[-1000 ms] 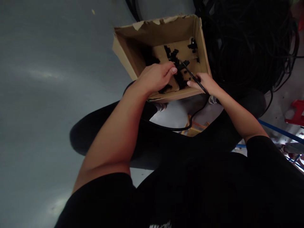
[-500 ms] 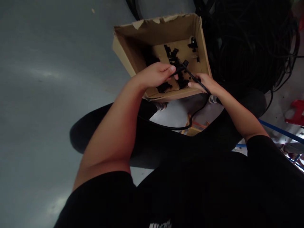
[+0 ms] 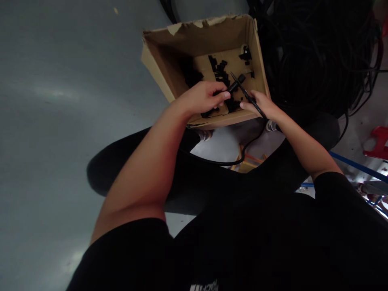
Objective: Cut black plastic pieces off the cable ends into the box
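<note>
My left hand (image 3: 209, 97) is closed on a black ribbed part (image 3: 235, 84), which points up and to the right over the open cardboard box (image 3: 226, 122). A black cable (image 3: 254, 102) with a thin split tip crosses that part; whether they touch I cannot tell. My right hand (image 3: 261, 104) holds the cable near the box's right front corner, thumb and fingers around it. From there the cable loops down between my legs. Several small black parts (image 3: 220, 69) lie inside the box.
A large heap of black cable (image 3: 315, 60) lies right of the box. Farther right are a red object (image 3: 377, 142) and a blue bar (image 3: 359, 166). A wooden object (image 3: 247, 165) stands on the floor between my legs.
My left hand has shifted slightly right and turned, with its fingers now further over the ribbed part. That part has moved slightly right. My right hand has barely moved.
</note>
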A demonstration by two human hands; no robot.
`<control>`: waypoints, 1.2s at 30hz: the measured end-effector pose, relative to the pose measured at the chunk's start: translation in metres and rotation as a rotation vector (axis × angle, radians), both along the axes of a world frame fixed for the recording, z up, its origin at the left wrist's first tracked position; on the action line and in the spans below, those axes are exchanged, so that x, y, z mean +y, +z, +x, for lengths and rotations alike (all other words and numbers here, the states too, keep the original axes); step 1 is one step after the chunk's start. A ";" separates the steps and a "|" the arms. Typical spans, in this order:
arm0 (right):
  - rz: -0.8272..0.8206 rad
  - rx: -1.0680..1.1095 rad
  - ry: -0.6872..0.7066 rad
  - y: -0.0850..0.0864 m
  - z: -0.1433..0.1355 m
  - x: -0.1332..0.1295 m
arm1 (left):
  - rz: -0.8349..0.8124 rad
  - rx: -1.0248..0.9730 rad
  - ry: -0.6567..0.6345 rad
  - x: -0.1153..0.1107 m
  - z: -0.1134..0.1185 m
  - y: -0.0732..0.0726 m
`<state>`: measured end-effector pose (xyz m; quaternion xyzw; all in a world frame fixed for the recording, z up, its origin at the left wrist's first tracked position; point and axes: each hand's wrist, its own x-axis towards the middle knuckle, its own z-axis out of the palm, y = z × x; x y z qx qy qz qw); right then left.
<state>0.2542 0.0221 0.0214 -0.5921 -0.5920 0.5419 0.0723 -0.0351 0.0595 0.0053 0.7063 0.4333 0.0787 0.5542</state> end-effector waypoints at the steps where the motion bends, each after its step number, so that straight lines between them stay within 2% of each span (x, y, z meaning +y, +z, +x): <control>1: -0.001 -0.017 -0.002 0.003 -0.001 0.001 | 0.003 0.029 0.004 0.001 0.000 0.003; 6: -0.027 -0.025 -0.014 0.004 0.006 0.000 | 0.030 0.141 0.042 0.010 -0.008 0.026; 11: -0.045 0.044 -0.025 -0.014 0.011 -0.010 | 0.089 0.242 0.110 0.011 -0.007 0.036; 15: -0.067 0.078 0.004 -0.026 0.002 -0.017 | 0.140 0.320 0.134 0.005 0.004 0.032; 18: -0.061 0.056 0.011 -0.027 -0.008 -0.017 | 0.163 0.297 0.119 -0.001 0.013 0.024; 22: -0.040 0.050 0.014 -0.023 -0.017 -0.016 | 0.204 0.233 0.109 -0.009 0.020 0.013; 25: -0.040 0.061 -0.002 -0.021 -0.021 -0.016 | 0.210 0.240 0.119 -0.013 0.023 0.010; 29: -0.042 0.012 -0.040 -0.009 -0.025 -0.015 | 0.214 0.265 0.134 -0.013 0.026 0.011; 33: -0.016 -0.027 -0.018 0.007 -0.025 -0.012 | 0.224 0.309 0.118 -0.008 0.021 0.014; 36: -0.009 -0.012 -0.021 0.005 -0.024 -0.011 | 0.239 0.325 0.126 -0.006 0.017 0.015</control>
